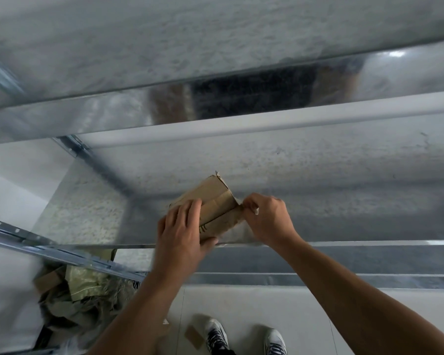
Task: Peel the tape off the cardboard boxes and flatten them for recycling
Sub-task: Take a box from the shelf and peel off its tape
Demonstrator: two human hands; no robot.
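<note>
Nearest: two shoes (215,334) on the pale floor (305,316), a small cardboard scrap (194,335) just beside them, and a pile of torn cardboard (69,298) low on the left under the rack. Both bare arms reach over the front rim of the metal shelf (344,244). The cardboard box (210,196) sits on that shelf near its front edge, between the hands and partly squashed. The left hand (181,231) grasps the box, with fingers spread over the top face and the thumb hooked at the near side, pinning it down. The right hand (267,219) is clenched in a pinch on a loose end of tape (240,201) at the box's right end (clear tape, motion-blurred, so its exact run along the seam is hard to read). Handling guess: the box is small, light and thin-walled. It would skid on the smooth metal if not held, and it gives under a palm, so it should flatten easily. The tape looks thin and likely to tear or lift the paper skin, so pinch it close to the seam and pull low along the box while the other hand bears down beside the peel line. Further back are the shelf's rear and a pale beam (267,123) of the level above, then blurred metal.
</note>
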